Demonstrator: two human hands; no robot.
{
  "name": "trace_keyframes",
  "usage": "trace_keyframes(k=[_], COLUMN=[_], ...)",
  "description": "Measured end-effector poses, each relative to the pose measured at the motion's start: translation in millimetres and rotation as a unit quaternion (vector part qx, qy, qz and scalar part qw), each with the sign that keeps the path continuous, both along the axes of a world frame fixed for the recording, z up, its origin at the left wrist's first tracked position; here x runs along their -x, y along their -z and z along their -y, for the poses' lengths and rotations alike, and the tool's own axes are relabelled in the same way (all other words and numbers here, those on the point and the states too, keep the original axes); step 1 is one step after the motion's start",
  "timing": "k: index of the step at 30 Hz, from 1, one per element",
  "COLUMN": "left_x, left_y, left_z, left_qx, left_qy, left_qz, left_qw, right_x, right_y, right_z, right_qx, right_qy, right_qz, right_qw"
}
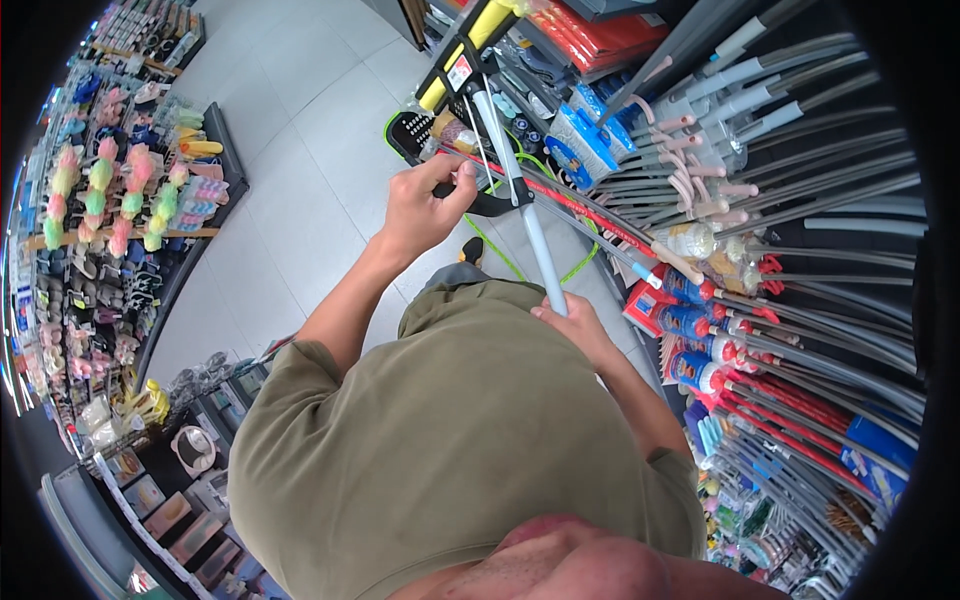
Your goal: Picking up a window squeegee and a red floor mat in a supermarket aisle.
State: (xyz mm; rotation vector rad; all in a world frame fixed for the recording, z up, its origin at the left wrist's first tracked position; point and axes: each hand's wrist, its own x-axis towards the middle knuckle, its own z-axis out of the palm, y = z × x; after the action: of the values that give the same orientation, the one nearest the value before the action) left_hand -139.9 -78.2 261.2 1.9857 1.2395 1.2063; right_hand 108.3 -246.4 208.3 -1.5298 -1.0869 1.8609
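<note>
A sponge mop with a pale blue pole (541, 251) slants up and away in front of my body. Its far end carries a black head frame with yellow sponge (487, 26) and a label. Thin metal rods run from that head down to a black lever (491, 204) on the pole. My left hand (426, 201) grips the free end of this lever between thumb and fingers. Around the lower end of the pole, close to my shirt, my right hand (577, 326) is closed. Below the mop, a black basket with a green rim (412, 133) holds packaged goods.
At right, a rack of mops and poles (810, 300) sticks out toward me. A red-wrapped pole (585, 214) crosses beneath the mop. Blue-and-white packs (589, 142) hang nearby. To the left stands a slipper display (120, 195). Grey floor tiles (300, 150) lie between.
</note>
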Motion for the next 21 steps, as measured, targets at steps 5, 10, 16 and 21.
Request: trace_keyframes(k=[5, 10, 16, 21], left_x=[9.8, 12.6, -30.0, -29.5], left_y=[1.3, -9.3, -12.9, -13.1], left_z=[-8.0, -3.4, 63.6, 53.9], left_qx=[-0.006, 0.118, 0.023, 0.049], left_qy=[-0.012, 0.052, 0.112, 0.114], left_qz=[0.012, 0.023, -0.022, -0.011], left_qw=[1.000, 0.991, 0.993, 0.992], right_x=[-2.2, 0.3, 1.1, -4.0], right_y=[4.1, 2.6, -6.4, -8.5], right_z=[3.1, 1.3, -13.2, -18.2], right_qx=[0.008, 0.009, 0.025, 0.004], right_qy=[0.001, 0.012, 0.015, 0.026], right_qz=[-0.026, -0.017, -0.017, -0.022], right_qw=[1.000, 1.000, 0.999, 0.999])
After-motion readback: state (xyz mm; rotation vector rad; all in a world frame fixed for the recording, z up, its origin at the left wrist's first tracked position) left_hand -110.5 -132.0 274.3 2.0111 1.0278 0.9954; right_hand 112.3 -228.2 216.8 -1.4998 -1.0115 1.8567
